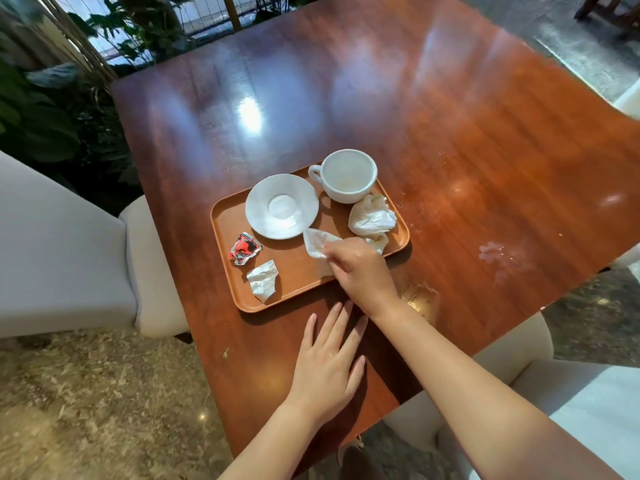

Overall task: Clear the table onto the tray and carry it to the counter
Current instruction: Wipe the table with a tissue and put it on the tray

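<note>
Pinching a crumpled napkin (316, 244), the right hand (360, 271) hovers over the tray (298, 271) to drop it beside the saucer (281, 206) and cup (347, 175). Left hand (327, 368) lies flat and empty on the surface (450, 133), probably steadying.

Cup (347, 174) right of saucer (282, 206) (on tray (298, 275))
</note>
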{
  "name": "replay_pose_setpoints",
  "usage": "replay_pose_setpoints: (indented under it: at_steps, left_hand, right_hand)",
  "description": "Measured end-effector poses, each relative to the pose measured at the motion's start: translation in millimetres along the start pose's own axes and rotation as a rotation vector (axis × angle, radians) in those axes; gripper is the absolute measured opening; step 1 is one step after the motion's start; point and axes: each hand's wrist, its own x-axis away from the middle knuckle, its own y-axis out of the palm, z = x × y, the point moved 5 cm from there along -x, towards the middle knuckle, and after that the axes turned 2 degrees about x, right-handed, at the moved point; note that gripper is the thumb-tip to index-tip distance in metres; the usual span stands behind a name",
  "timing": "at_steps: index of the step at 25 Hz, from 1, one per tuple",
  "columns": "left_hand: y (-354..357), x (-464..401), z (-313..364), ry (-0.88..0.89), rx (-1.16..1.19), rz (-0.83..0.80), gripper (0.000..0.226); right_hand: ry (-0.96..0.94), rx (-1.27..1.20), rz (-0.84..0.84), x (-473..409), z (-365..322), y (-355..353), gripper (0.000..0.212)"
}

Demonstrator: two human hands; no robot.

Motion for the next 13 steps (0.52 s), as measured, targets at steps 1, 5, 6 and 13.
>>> replay_pose_setpoints:
  at_steps: [1, 5, 6, 13]
  left_hand:
    - [0, -3, 0, -0.003, -0.006, 0.005, 0.055]
    - [4, -12, 4, -0.008, -0.045, -0.001, 0.062]
    - [5, -14, 6, -0.014, -0.059, -0.003, 0.062]
    - [11, -23, 14, -0.068, -0.113, -0.016, 0.061]
  right_hand:
    - [0.013, -0.038, 0.097, 6, -1, -17, 0.015]
    - [0.135, -0.009, 0.433, 43, 38, -105, 0.019]
    - [0.2, 0.053, 0.49, 54, 60, -126, 0.019]
    - [0.561, 0.343, 0.343, 92, 203, -191, 0.052]
